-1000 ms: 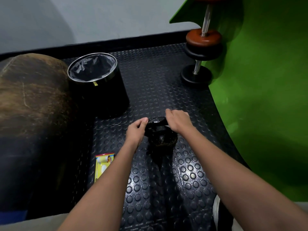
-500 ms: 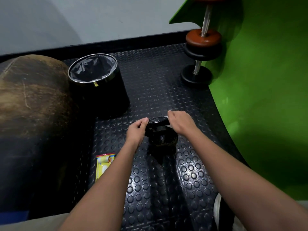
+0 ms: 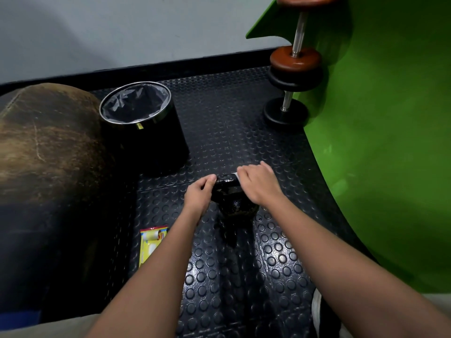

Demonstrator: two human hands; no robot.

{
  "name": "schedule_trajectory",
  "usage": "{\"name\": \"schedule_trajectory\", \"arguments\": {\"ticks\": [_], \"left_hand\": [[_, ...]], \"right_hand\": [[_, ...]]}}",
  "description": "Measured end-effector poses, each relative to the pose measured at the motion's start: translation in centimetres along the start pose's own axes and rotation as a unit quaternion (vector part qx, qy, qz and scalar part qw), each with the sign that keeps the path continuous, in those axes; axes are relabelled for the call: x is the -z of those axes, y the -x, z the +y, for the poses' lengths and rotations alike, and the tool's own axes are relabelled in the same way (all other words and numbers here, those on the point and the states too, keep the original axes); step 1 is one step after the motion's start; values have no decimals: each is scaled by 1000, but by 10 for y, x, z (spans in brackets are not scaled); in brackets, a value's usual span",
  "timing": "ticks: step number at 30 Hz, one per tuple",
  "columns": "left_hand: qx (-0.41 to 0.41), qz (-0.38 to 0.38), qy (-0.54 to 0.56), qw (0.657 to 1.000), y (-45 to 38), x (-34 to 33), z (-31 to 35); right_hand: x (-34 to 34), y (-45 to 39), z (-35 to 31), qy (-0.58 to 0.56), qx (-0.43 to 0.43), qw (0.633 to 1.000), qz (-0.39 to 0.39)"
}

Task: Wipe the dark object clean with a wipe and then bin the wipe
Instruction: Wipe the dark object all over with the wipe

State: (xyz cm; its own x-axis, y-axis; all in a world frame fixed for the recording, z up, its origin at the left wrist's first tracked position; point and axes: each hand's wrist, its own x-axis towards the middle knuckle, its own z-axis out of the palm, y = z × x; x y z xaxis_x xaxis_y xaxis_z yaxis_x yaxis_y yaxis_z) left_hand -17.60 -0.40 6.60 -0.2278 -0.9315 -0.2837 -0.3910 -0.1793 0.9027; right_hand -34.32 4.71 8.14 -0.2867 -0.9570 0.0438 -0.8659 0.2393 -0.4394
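Studded black rubber floor mat point(image 3: 244, 276), glossy, carrying all items. Yellow-and-red wipe packet point(image 3: 151, 243), flat on the mat, just left of the left forearm. Dark object point(image 3: 238, 203), a rounded black kettlebell-like weight with a top handle, standing on the mat at centre between the two hands. Left hand point(image 3: 199, 192), fingers curled, grasping the left end of the handle. Right hand point(image 3: 258, 182), fingers bent over the right end of the handle; a sliver of white wipe point(image 3: 234, 174) shows at the fingertips, pressed against the handle, though how the fingers hold it cannot be told. Worn brown leather cushion point(image 3: 44, 147), large, at the left edge. Black round bin point(image 3: 146, 132) with a metal rim and dark liner, standing on the mat beyond and left of the dark object, apart from it. Dumbbell point(image 3: 292, 67) with brown and black plates, upright on end at the far right, against a green panel point(image 3: 390, 142). Grey wall point(image 3: 122, 32) behind.
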Motion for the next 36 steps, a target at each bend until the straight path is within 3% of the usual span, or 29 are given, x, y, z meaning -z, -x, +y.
{"name": "schedule_trajectory", "arguments": {"ticks": [5,12,18,24,32,36], "left_hand": [[1,4,-5,1000,0,0,0],[-1,7,-4,1000,0,0,0],[6,2,-3,1000,-1,0,-3],[5,10,-1,1000,0,-1,-1],[11,11,-10,1000,1,0,0],[5,8,-4,1000,2,0,1]], "right_hand": [[0,-2,-5,-19,-70,997,3],[0,1,-12,-21,-8,999,-25],[3,2,10,-51,-84,995,5],[-11,8,-15,3,-26,999,24],[-6,15,2,-16,-79,996,22],[-8,13,-16,-18,-30,999,34]]}}
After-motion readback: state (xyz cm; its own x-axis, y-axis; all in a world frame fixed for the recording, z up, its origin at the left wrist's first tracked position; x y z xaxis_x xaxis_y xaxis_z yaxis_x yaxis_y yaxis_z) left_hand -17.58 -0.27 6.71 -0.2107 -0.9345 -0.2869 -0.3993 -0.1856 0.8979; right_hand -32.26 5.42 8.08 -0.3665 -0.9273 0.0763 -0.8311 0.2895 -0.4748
